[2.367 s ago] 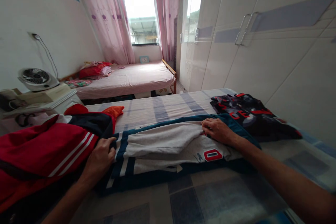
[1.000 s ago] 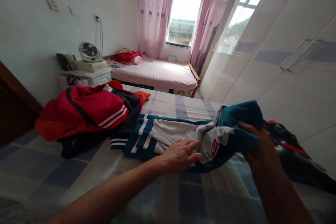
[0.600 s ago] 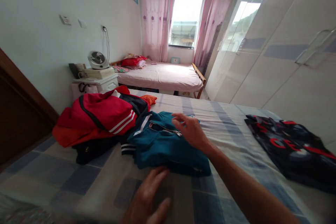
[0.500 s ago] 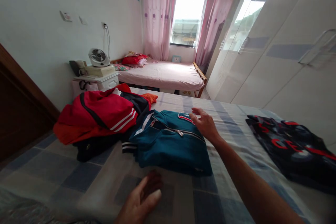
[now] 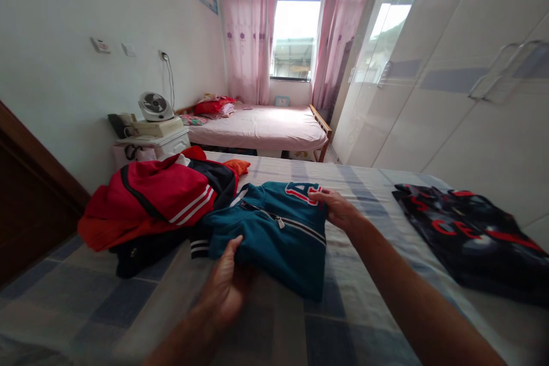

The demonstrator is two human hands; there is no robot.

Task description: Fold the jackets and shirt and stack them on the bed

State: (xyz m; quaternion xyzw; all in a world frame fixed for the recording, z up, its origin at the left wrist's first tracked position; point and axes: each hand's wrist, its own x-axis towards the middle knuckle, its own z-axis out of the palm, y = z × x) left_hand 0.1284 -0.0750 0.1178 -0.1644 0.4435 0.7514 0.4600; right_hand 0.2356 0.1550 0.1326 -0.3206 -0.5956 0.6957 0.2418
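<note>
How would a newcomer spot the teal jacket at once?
Start from the nearer, checked bed. Between the red pile and the black garment, the left hand and right hand hold the teal jacket. Only it is teal, with a zip and an A patch showing.

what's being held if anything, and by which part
A folded teal jacket: left hand on its near edge, right hand on its far right corner.

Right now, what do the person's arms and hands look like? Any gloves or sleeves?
The left hand and right hand wear no gloves. The left forearm and right forearm are bare, no sleeves showing. I see no watch, bracelet or ring, though parts are hidden.
</note>
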